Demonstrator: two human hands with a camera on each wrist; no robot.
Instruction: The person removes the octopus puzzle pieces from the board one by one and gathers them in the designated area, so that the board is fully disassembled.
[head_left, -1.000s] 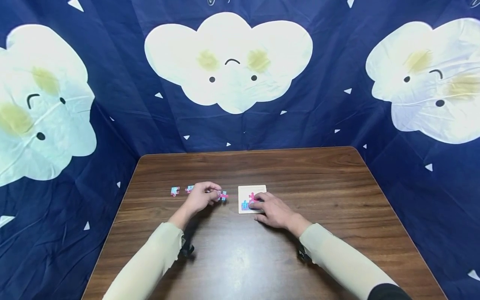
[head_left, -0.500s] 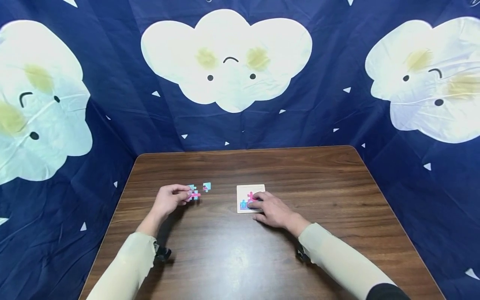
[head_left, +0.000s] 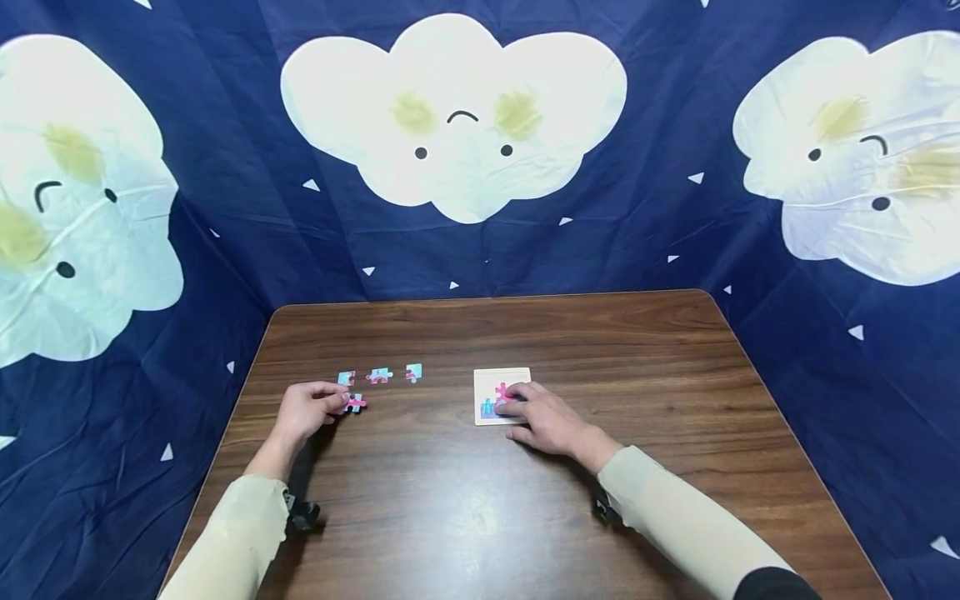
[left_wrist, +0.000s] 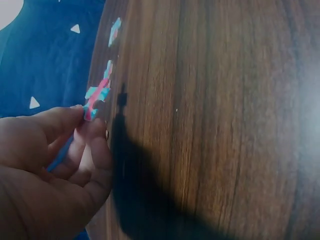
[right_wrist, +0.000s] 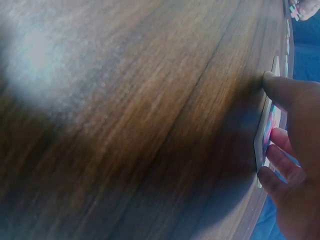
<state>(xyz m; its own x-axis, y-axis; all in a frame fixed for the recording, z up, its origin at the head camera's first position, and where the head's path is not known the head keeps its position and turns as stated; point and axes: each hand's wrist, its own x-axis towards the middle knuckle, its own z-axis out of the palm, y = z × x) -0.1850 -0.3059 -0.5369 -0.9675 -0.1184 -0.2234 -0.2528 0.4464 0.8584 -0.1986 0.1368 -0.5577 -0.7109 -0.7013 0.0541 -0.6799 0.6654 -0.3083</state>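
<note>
Between thumb and fingertips, my left hand point(head_left: 303, 410) pinches a pink and light-blue jigsaw puzzle piece point(head_left: 356, 403), held over the left part of the table. The left wrist view shows this puzzle piece point(left_wrist: 98, 94) raised at the fingertips, its shadow falling on the wood. Just beyond it lie three loose puzzle pieces: one point(head_left: 346, 378) right by the hand, one point(head_left: 379, 376) in the middle, one point(head_left: 414, 372) at right. My right hand point(head_left: 553, 421) rests with relaxed fingers on a pale square puzzle tray point(head_left: 483, 378), partly covering the pink and blue pieces in it.
The brown wooden table point(head_left: 637, 350) has rounded far corners. A dark blue curtain point(head_left: 525, 250) with white clouds hangs behind and beside it. A dark device point(head_left: 303, 512) is strapped under the left wrist, another point(head_left: 606, 506) under the right.
My left hand has moved left with the puzzle piece, from near the tray to beside the leftmost loose piece, uncovering the other loose pieces. The right hand stays on the tray.
</note>
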